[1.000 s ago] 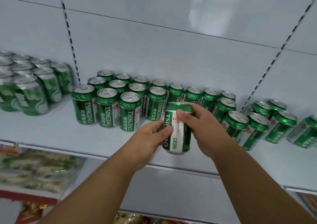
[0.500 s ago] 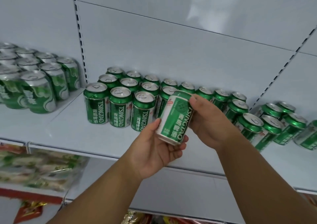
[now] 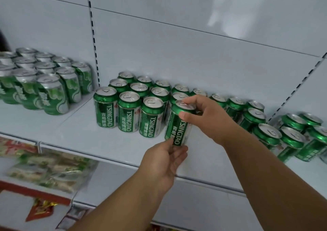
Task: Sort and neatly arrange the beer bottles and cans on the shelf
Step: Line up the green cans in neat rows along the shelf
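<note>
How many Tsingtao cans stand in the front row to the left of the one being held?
3. Leftmost can, middle can and third can, which is next to the held can, all upright on the shelf, labels outward. Further rows stand behind them.

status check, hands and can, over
Left hand pinches can base, right hand grips its top. Can upright at front row's right end. Nothing in the way.

Open passage along bare front shelf (image 3: 74,133); blocked behind by can rows (image 3: 131,96), rightward by tilted cans (image 3: 269,135).
</note>
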Demonstrator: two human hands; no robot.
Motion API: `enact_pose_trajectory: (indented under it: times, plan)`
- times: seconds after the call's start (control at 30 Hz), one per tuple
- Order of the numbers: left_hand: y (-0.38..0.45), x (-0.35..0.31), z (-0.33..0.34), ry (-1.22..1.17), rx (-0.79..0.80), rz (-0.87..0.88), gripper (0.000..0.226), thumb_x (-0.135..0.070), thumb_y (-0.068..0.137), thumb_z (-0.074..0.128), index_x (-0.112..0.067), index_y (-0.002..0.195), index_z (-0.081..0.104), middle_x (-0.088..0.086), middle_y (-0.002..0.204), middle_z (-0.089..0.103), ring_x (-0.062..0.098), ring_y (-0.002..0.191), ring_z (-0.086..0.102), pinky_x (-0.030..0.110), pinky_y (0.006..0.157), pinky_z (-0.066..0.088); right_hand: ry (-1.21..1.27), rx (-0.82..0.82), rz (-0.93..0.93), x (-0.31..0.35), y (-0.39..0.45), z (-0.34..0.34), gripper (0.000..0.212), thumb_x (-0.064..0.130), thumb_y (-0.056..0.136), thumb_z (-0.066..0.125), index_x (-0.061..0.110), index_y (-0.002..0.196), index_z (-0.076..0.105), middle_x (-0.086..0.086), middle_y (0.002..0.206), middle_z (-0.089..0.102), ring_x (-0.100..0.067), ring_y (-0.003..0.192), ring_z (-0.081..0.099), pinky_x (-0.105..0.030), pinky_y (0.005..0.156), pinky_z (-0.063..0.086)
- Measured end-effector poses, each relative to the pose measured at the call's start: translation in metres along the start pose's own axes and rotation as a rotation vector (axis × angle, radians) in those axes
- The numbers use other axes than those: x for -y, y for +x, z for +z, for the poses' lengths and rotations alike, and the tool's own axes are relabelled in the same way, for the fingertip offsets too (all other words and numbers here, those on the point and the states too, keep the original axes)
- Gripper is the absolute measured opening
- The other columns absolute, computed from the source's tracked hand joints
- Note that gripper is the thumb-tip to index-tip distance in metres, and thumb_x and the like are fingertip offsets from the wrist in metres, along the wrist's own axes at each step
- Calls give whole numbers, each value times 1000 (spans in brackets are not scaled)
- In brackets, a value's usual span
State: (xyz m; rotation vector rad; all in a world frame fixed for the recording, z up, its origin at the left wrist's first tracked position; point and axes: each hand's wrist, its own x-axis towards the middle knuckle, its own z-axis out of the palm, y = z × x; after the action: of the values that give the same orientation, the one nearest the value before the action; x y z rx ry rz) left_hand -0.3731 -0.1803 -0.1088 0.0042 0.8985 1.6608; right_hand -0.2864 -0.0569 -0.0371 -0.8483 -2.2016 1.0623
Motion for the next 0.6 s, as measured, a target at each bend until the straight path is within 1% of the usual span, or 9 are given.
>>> enact_pose_trajectory:
  times: [0.07, 0.13, 0.17, 0.27, 0.33, 0.4, 0.43, 0.5, 0.6]
  plan:
    - [0, 2, 1, 82, -37, 20, 20, -11, 99, 54, 6, 107, 61, 24, 102, 68, 31, 91, 72, 38, 81, 59, -63, 16, -12, -2, 3, -3, 30, 31, 81, 78, 32, 108, 66, 13, 103, 72, -3, 91, 68, -29, 87, 55]
    - [1, 2, 1, 150, -45, 31, 17, -12, 97, 58, 3, 100, 64, 19, 94, 72, 28, 89, 73, 41, 90, 56, -196, 16, -47, -2, 8, -6, 32, 34, 81, 77, 33, 111, 66, 17, 101, 69, 3, 89, 66, -25, 86, 54]
    - [1, 2, 1, 171, -43, 39, 15, -12, 96, 59, 1, 98, 65, 18, 93, 73, 28, 89, 73, 41, 91, 56, -254, 17, -66, -2, 10, -7, 32, 37, 81, 77, 34, 111, 65, 18, 100, 68, 4, 88, 65, -22, 83, 52]
    - [2, -1, -1, 204, -26, 99, 10, -6, 93, 57, 0, 95, 66, 22, 103, 70, 27, 91, 73, 35, 82, 59, -354, -12, -119, -3, 12, -3, 33, 41, 79, 77, 42, 107, 60, 23, 96, 61, 10, 82, 59, -15, 73, 44]
    - [2, -2, -2, 235, -2, 156, 13, -2, 92, 57, -4, 104, 60, 21, 108, 69, 26, 95, 72, 33, 84, 58, -386, -30, -148, -6, 10, 1, 34, 41, 79, 76, 43, 108, 57, 24, 101, 57, 7, 88, 57, -20, 79, 46]
    - [3, -3, -2, 308, -7, 203, 32, -3, 91, 58, -16, 118, 49, 15, 112, 67, 21, 100, 70, 31, 88, 56, -393, -35, -171, -8, 9, 5, 34, 40, 80, 75, 40, 109, 57, 20, 110, 57, 2, 98, 56, -29, 88, 50]
    - [3, -3, -3, 358, -12, 219, 36, -5, 90, 59, -19, 121, 47, 11, 113, 66, 19, 100, 69, 30, 90, 56, -391, -38, -180, -8, 9, 7, 34, 39, 80, 75, 39, 110, 57, 16, 113, 57, -1, 101, 56, -32, 91, 51]
    - [4, -4, -6, 442, -9, 224, 33, -11, 91, 61, -23, 119, 47, 5, 113, 67, 16, 99, 68, 30, 91, 54, -387, -42, -197, -8, 9, 11, 35, 37, 80, 75, 35, 110, 57, 11, 114, 56, -6, 104, 56, -38, 93, 51]
    - [5, -3, -10, 493, 3, 193, 30, -16, 91, 62, -28, 114, 48, 0, 112, 68, 14, 97, 68, 31, 93, 52, -406, -49, -190, -10, 8, 17, 35, 34, 81, 75, 28, 113, 61, 10, 115, 50, -8, 106, 54, -38, 95, 51]
